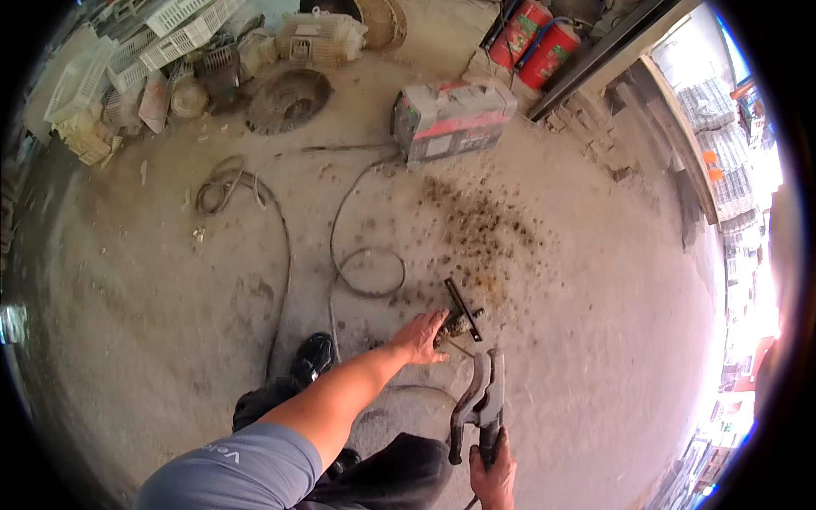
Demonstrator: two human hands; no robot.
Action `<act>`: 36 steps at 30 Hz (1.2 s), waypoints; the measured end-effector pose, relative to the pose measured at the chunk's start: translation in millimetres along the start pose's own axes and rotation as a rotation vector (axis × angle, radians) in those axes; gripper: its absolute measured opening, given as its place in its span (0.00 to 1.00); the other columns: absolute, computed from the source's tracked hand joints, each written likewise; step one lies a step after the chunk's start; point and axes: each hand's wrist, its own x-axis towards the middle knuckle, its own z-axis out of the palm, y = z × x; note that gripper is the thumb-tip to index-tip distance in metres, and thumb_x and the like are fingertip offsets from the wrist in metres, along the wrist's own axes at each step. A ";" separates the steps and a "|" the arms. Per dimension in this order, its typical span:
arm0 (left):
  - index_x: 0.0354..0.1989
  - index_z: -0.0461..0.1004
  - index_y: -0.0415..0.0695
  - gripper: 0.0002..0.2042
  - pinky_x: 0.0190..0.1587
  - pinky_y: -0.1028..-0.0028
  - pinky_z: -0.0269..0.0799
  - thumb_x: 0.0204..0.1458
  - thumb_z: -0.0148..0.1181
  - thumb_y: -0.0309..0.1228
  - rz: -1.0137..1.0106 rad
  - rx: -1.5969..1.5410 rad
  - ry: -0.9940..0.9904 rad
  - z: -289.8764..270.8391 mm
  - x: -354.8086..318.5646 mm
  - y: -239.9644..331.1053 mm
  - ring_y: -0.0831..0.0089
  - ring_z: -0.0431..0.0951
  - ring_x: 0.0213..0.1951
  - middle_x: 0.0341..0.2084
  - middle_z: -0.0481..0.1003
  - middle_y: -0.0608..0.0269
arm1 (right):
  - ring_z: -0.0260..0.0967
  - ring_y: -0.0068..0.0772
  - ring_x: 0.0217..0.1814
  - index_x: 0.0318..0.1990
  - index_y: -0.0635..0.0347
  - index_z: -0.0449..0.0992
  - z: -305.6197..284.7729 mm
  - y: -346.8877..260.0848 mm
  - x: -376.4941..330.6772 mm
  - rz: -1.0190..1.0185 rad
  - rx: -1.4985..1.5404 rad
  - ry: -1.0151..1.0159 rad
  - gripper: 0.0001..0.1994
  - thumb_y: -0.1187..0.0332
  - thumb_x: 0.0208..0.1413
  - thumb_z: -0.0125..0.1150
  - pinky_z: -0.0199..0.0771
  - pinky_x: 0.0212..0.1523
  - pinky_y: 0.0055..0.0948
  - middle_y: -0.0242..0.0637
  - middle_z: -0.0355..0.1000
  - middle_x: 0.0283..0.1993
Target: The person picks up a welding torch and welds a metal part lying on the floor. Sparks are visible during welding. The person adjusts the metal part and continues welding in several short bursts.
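My right hand [493, 474] is closed round the handle of a grey welding electrode holder [490, 399]. From the holder's jaw end a thin welding rod [460, 348] points left toward a small rough metal piece [460, 325] on the floor. A dark flat metal bar [463, 309] with holes lies slanted against that piece. Left of them my left hand [418, 337] reaches out with thumb and fingers apart, close beside the rough piece. Whether its fingertips touch the metal cannot be made out.
A grey and red welding machine [450, 123] stands ahead, with cables [289, 255] looping over the dusty floor. Two red cylinders [548, 55] stand at the far right by a dark beam. Motors [319, 38] and white crates [189, 34] fill the far left. My shoe [313, 357] is near the cable.
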 end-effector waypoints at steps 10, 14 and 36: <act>0.71 0.47 0.36 0.54 0.70 0.60 0.54 0.42 0.70 0.54 -0.004 0.064 0.080 -3.6 -1.4 -29.5 0.51 0.58 0.68 0.68 0.56 0.44 | 0.78 0.56 0.38 0.66 0.74 0.57 6.7 6.4 2.9 0.116 0.110 -0.035 0.34 0.69 0.53 0.63 0.77 0.39 0.41 0.59 0.76 0.38; 0.71 0.47 0.36 0.55 0.70 0.59 0.55 0.41 0.71 0.54 0.010 0.053 0.103 -8.9 -4.5 -34.4 0.48 0.57 0.68 0.68 0.55 0.43 | 0.70 0.25 0.29 0.66 0.75 0.59 7.8 16.5 -6.7 0.094 0.073 0.040 0.31 0.78 0.54 0.60 0.74 0.32 0.29 0.44 0.75 0.33; 0.70 0.48 0.38 0.55 0.68 0.60 0.58 0.38 0.72 0.54 -0.039 0.174 -0.058 -10.1 -26.0 -59.4 0.52 0.61 0.66 0.65 0.58 0.45 | 0.76 0.55 0.53 0.66 0.68 0.61 3.6 1.2 -10.2 0.123 0.015 -0.120 0.34 0.69 0.53 0.65 0.78 0.49 0.42 0.59 0.74 0.52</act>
